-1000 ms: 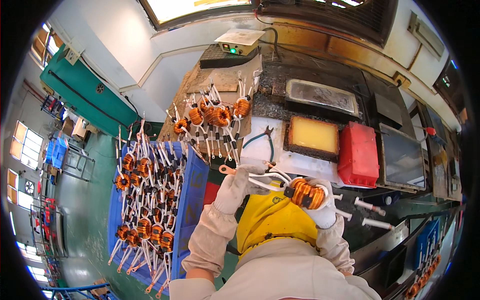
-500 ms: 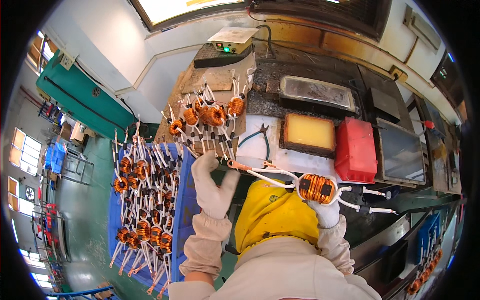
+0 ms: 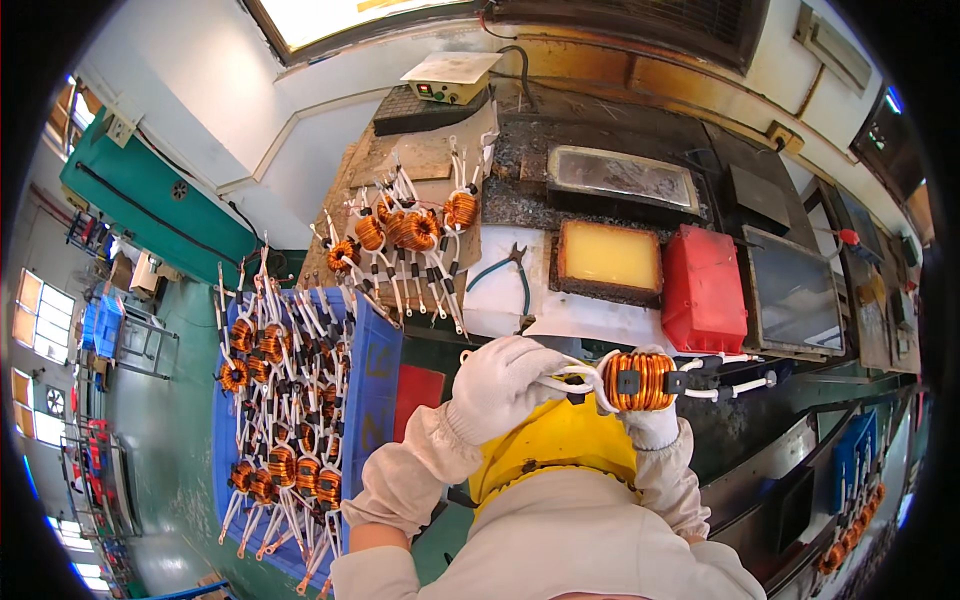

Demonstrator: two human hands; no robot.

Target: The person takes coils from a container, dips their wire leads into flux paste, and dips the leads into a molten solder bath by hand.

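Observation:
A toroidal coil [image 3: 645, 380] wound with copper wire is held level in front of me. Its white-sleeved leads [image 3: 566, 378] stick out to both sides, with black bands on some of them. My right hand [image 3: 654, 426], in a white glove, grips the coil from below; most of its fingers are hidden behind the winding. The gloved left hand [image 3: 503, 388] is closed around the leads on the coil's left side, and one lug end shows just past its fingers. Behind both hands is a yellow apron [image 3: 540, 450].
At my left stands a blue crate [image 3: 375, 400] packed with similar coils. More coils [image 3: 415, 230] lie on the bench beside blue-handled pliers [image 3: 508, 275]. Farther right sit a tray of yellow material [image 3: 608, 256], a red bin [image 3: 704, 290], a long metal-rimmed tray [image 3: 622, 180] and a power unit [image 3: 447, 90].
My left hand has moved right from beside the crate and closed on the coil's left leads. The coil has turned slightly in my right hand.

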